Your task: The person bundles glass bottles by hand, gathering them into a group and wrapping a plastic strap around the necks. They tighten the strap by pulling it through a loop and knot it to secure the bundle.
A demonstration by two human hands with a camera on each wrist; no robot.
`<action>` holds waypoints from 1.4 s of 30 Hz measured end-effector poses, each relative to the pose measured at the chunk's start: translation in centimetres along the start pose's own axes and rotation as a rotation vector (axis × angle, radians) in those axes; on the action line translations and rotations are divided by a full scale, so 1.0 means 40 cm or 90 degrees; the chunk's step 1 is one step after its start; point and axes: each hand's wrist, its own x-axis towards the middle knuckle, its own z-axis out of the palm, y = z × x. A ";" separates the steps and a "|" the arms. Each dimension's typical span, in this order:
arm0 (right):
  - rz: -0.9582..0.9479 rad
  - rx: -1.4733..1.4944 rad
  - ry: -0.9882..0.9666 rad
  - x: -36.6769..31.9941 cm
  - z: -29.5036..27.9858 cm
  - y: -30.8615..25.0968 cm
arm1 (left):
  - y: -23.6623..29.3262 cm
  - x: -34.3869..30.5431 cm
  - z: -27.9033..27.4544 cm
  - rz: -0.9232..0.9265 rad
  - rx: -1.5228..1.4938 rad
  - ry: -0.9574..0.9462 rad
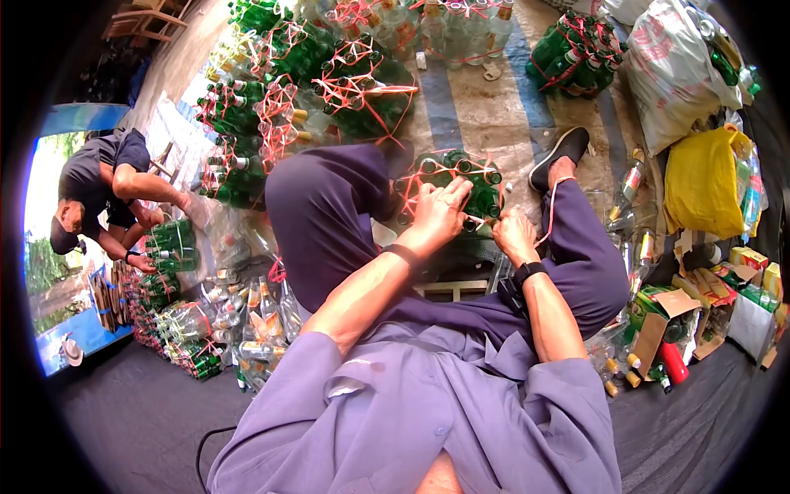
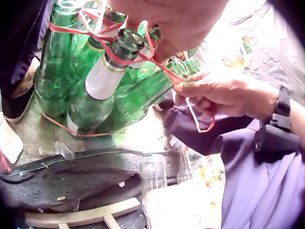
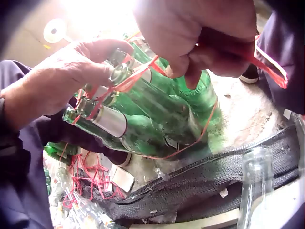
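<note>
Between my knees stands a bundle of green glass bottles point(image 1: 453, 169), with red plastic strap point(image 2: 93, 31) looped from neck to neck and another band low around it. My left hand point(image 1: 440, 212) is over the near side of the bundle, its thumb and fingers gripping a green bottle point(image 3: 147, 98) by the neck. Close on its right, my right hand point(image 1: 517, 236) pinches the strap with thumb and fingertips and pulls it tight from that bottle's neck; a loose end point(image 2: 202, 125) hangs below the fist. Some bottle labels are white.
Strapped bundles of bottles point(image 1: 366, 95) crowd the far left. Another bundle point(image 1: 576, 56) stands ahead right, near a white sack point(image 1: 675, 74) and a yellow bag point(image 1: 699, 181). Loose clear bottles point(image 1: 263, 317) lie left; cartons point(image 1: 658, 321) stand right. Another person point(image 1: 111, 181) bends over bottles at left.
</note>
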 end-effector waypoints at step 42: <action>0.110 0.010 -0.096 0.052 0.032 -0.011 | 0.021 0.067 -0.026 0.187 0.019 -0.202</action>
